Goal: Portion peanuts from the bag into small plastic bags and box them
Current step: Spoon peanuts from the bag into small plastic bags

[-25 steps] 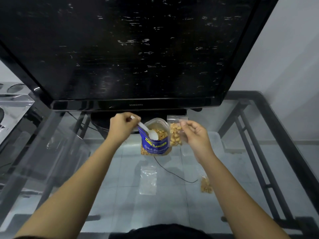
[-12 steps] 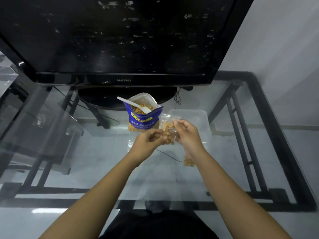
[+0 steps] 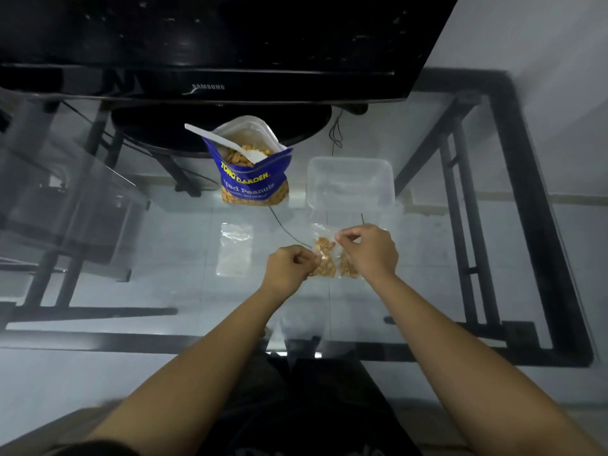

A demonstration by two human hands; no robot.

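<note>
Both hands had dropped toward the worktop [image 3: 138, 317], away from the peanut bag [image 3: 253, 179]. Left hand [image 3: 288, 269] and right hand [image 3: 370, 250] fingers pinched the filled small bag [image 3: 327, 260] just before the box [image 3: 350, 182].

Bare forearms [image 3: 460, 357], dark clothing [image 3: 296, 406]

A home living room, it seems. A television [image 3: 210, 44] stands on a glass worktop [image 3: 131, 291]. Tiled floor [image 3: 184, 225] shows beneath.
</note>
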